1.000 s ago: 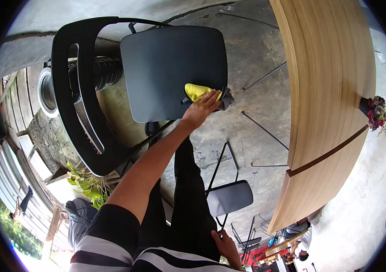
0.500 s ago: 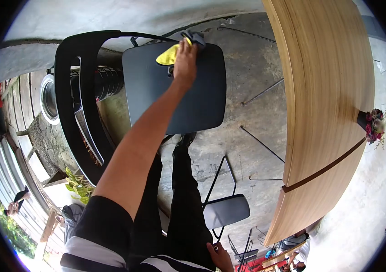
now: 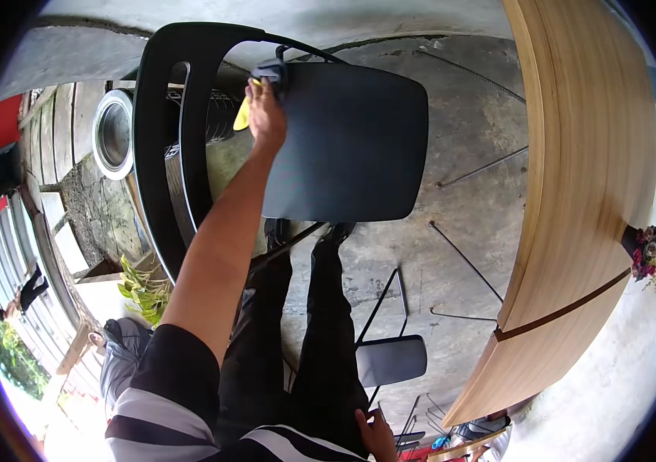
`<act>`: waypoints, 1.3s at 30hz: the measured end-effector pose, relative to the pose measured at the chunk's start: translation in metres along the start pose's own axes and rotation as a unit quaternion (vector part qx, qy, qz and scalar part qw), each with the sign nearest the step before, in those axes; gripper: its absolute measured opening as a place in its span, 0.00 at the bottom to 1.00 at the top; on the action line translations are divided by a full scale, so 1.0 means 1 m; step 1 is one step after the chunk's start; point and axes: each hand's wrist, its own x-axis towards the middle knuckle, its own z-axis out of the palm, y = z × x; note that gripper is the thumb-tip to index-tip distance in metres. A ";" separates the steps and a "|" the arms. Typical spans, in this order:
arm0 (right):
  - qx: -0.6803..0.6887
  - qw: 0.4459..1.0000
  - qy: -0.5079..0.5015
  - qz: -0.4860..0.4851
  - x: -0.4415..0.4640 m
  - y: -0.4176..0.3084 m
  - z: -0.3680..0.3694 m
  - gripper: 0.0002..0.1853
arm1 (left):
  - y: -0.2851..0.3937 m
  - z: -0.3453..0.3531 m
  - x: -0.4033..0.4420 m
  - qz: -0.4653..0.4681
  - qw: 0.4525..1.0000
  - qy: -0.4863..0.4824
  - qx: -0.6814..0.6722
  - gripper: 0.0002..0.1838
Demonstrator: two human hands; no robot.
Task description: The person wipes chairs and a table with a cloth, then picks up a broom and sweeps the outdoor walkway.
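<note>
My left hand [image 3: 268, 123] is closed on a yellow and dark grey cloth [image 3: 242, 115], pressing it on the rear left edge of a black chair seat [image 3: 347, 142]. The grey part of the cloth bunches up above my fingertips. Beside it curves the chair's black backrest [image 3: 160, 154], which has a long slot in it. Low at the bottom of the view, my right hand [image 3: 376, 435] rests by my thigh, with thumb and finger apart and nothing visible in it. Part of that hand is cut off by the frame edge.
A long wooden table [image 3: 574, 192] runs down the right side, with a flower pot [image 3: 644, 250] on it. A smaller grey-seated folding chair [image 3: 392, 360] stands nearer. Behind the backrest are a round metal-rimmed object [image 3: 114, 135] and a plant [image 3: 143, 289]. Other people are in the background.
My left hand has slid the cloth left across the seat, from its upper middle to the edge by the backrest. The whole view has shifted slightly. My right hand stays by my thigh.
</note>
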 end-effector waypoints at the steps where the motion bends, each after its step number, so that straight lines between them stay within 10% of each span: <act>1: -0.023 1.000 0.015 0.003 0.001 0.003 0.003 0.34 | -0.002 0.009 0.001 0.003 1.000 -0.003 -0.001 0.33; 4: -0.027 1.000 0.006 0.005 0.000 -0.011 -0.001 0.33 | 0.018 0.007 -0.003 -0.007 1.000 -0.019 -0.018 0.33; 10: -0.036 0.999 -0.013 0.009 0.000 -0.001 0.003 0.33 | 0.170 0.034 -0.102 0.292 0.942 -0.069 0.149 0.28; 17: -0.004 0.995 -0.098 0.033 0.003 0.034 0.013 0.33 | 0.182 0.033 -0.228 0.412 0.879 -0.192 -0.145 0.21; 22: 0.073 0.984 -0.120 0.113 0.015 -0.015 -0.014 0.32 | 0.057 -0.012 -0.188 0.125 0.977 -0.112 -0.132 0.26; 27: -0.032 0.980 0.075 -0.179 0.096 -0.064 -0.002 0.28 | 0.038 -0.005 -0.225 -0.047 0.998 -0.008 -0.049 0.28; 31: 0.040 0.921 0.127 -0.366 0.204 -0.175 -0.026 0.42 | 0.105 -0.040 -0.254 -0.045 0.952 -0.281 -0.115 0.27; 39: -0.114 0.844 0.182 -0.491 0.296 -0.342 -0.029 0.55 | 0.085 -0.054 -0.200 0.003 0.894 -0.374 -0.248 0.14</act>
